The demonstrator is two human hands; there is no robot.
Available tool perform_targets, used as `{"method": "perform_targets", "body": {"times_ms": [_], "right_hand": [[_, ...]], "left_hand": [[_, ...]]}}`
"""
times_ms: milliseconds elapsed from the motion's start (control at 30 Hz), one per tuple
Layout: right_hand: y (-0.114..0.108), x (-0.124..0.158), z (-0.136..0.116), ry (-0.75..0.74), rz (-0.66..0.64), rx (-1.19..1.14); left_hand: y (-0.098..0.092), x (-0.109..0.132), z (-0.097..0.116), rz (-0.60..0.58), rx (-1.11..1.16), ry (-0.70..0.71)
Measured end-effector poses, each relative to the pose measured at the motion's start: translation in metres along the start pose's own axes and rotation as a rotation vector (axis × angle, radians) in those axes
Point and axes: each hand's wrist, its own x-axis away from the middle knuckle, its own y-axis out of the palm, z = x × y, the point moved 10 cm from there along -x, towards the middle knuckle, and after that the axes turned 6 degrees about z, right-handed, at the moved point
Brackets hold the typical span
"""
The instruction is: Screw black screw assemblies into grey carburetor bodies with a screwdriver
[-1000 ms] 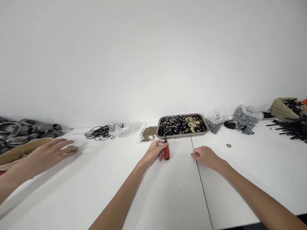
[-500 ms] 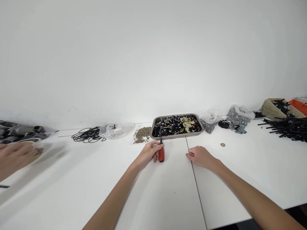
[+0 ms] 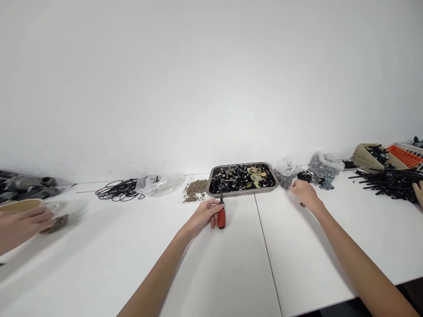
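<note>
My left hand [image 3: 204,214] rests on the white table [image 3: 231,264], fingers closed round the red handle of a screwdriver [image 3: 221,215]. Its dark shaft points to a metal tray [image 3: 241,193] full of black rings and yellowish discs. My right hand [image 3: 304,193] is stretched out to the right of the tray. Its fingers are bent down and pressed together on the table. What is under them is hidden.
Brown pellets [image 3: 194,189], a clear bag [image 3: 160,182] and black rubber loops [image 3: 119,190] lie left of the tray. Bags of parts [image 3: 325,165], black rods [image 3: 390,180] and boxes [image 3: 366,154] are at the right. Another person's hand [image 3: 20,224] is at the far left by a beige bowl [image 3: 20,205].
My right hand has moved right and away from me, onto the spot where a small metal disc lay; the disc no longer shows. My left hand has kept hold of the screwdriver. The other person's hand drew back left.
</note>
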Motion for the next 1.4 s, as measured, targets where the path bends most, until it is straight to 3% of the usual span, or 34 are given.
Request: {"method": "perform_targets", "body": {"times_ms": [200,567,767,933,1033,1100,1167,1200,1267,1333,1400], "right_hand": [[0.012,-0.024,0.033,0.099,0.006,0.123],[0.027,-0.054,0.046,0.056,0.108,0.162],[0.018,-0.056,0.043,0.075,0.159,0.109],[-0.007,-0.05,0.034,0.094,0.257,0.032],[-0.041,-0.051,0.019,0.087,0.374,-0.02],[-0.073,-0.049,0.002,0.049,0.53,-0.124],[-0.098,-0.044,-0.025,-0.064,0.641,-0.295],[-0.102,-0.042,-0.041,-0.131,0.635,-0.382],[-0.093,-0.039,-0.076,-0.222,0.51,-0.515],[-0.063,-0.033,-0.117,-0.349,0.303,-0.563],[-0.03,-0.02,-0.153,-0.501,0.159,-0.544]], "left_hand": [[0.001,-0.001,0.001,-0.019,-0.01,0.017],[0.002,0.001,0.003,-0.032,-0.021,0.011],[0.001,0.0,0.001,-0.023,-0.019,0.014],[0.001,-0.001,-0.001,-0.007,0.002,0.016],[0.002,0.0,0.0,-0.002,0.002,0.018],[0.002,0.002,0.001,0.006,-0.002,0.014],[0.002,0.004,0.005,0.028,0.014,0.015],[0.001,0.005,0.008,0.049,0.031,0.018],[-0.006,0.007,0.014,0.129,0.082,0.037],[-0.015,0.009,0.019,0.212,0.161,0.064],[-0.017,0.011,0.024,0.218,0.245,0.078]]}}
